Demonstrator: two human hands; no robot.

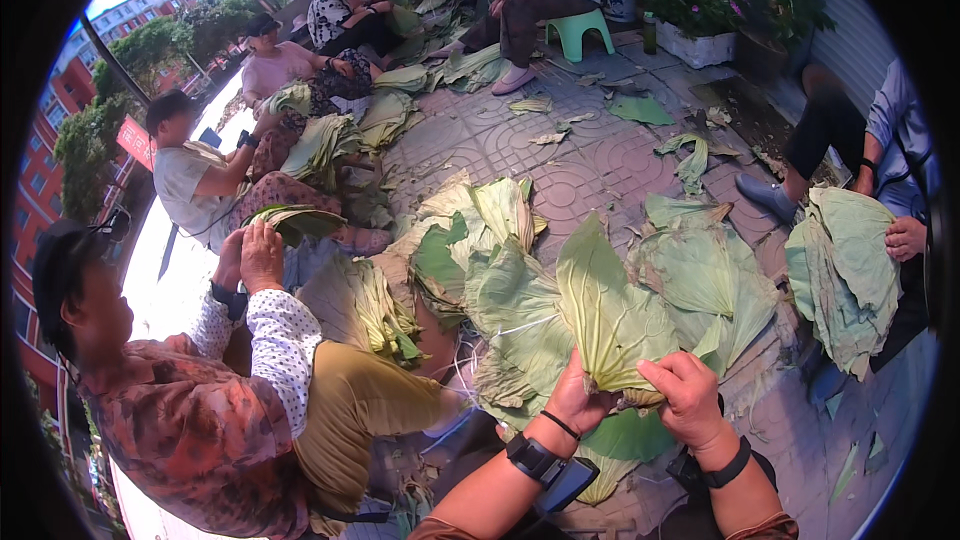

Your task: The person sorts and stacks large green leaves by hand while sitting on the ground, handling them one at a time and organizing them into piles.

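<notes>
A pale green lotus leaf (612,315) with yellowish ribs stands fanned upward in front of me. My left hand (575,398) is closed round its gathered base, where the ribs meet. With thumb and fingers, my right hand (688,398) pinches the leaf's lower right edge. Whether more leaves lie behind it in my grip, I cannot tell. Just beyond is a pile of wilted leaves (515,305), with a white string across it. More large leaves (705,275) spread to the right of it. Below my hands shows a greener leaf (628,436).
At the left, a seated person (190,410) holds up leaves. Another person at the right holds a leaf bundle (845,275). Farther back, several people sit along leaf heaps (325,145). A green stool (582,35) and a white flower planter (695,48) stand on the paving.
</notes>
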